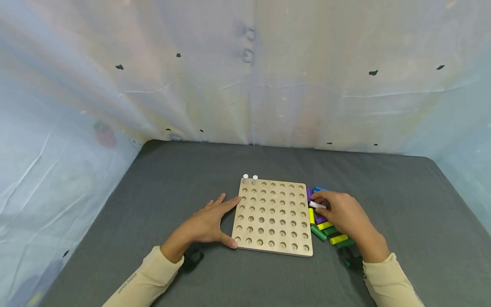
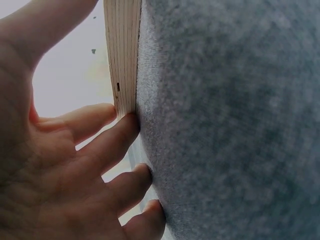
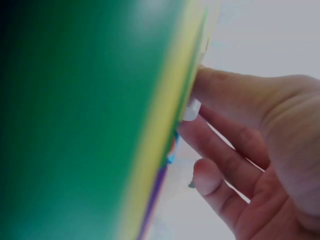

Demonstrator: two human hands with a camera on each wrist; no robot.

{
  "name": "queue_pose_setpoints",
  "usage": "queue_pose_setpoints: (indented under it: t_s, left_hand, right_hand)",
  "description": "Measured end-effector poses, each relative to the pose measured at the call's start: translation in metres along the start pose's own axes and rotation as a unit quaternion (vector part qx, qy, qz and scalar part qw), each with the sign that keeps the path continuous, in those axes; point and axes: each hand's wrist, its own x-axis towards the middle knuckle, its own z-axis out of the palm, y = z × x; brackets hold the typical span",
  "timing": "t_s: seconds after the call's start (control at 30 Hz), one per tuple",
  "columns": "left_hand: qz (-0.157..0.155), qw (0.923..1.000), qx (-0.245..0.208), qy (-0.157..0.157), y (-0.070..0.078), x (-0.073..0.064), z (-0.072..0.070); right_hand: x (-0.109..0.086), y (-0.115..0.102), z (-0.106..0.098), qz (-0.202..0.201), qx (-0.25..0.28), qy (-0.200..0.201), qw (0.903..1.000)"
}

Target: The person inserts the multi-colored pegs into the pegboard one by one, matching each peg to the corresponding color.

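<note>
A square wooden pegboard [image 1: 272,216] with rows of round holes lies flat on the grey cloth. Two white pegs [image 1: 250,179] stand upright in its far left corner. My left hand [image 1: 209,219] rests at the board's left side, fingers spread, with the thumb at the near corner and the index finger at the edge. The left wrist view shows its fingertips against the board's layered edge [image 2: 123,55]. Between thumb and fingers, my right hand [image 1: 345,211] pinches a white peg [image 1: 317,205] just beyond the board's right edge; the palm hides some of the pile beneath.
Loose green, yellow, purple and blue pegs [image 1: 319,232] lie in a pile along the board's right side. In the right wrist view a blurred green peg [image 3: 85,120] fills the left part. A pale patterned curtain [image 1: 249,85] hangs behind the table [image 1: 184,166].
</note>
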Motion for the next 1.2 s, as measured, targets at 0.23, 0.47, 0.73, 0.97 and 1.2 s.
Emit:
queue_pose_setpoints:
  t_s: [0.23,0.47,0.73,0.97,1.2]
  left_hand:
    - [-0.001,1.0,0.0,0.001,-0.0006,0.0004,0.0009]
    - [-0.002,1.0,0.003,0.002,-0.0012,0.0003,0.0012]
    - [-0.005,0.9999,0.003,0.009,-0.0007,-0.0006,0.0004]
    - [-0.009,0.9999,0.004,0.014,-0.0002,-0.0008,0.0015]
    - [-0.005,0.9999,0.001,0.015,0.0015,-0.0016,0.0011]
  right_hand:
    - [-0.002,0.0019,-0.006,-0.006,0.017,0.033,0.9993]
    - [-0.0014,0.0021,-0.0091,-0.01,0.036,0.043,0.9984]
    - [-0.0032,0.0048,-0.0094,0.003,0.057,0.032,0.9979]
    - [-0.0027,0.0057,-0.0094,0.006,0.046,0.025,0.9986]
    - [-0.0029,0.0053,-0.0098,0.005,0.036,0.022,0.9991]
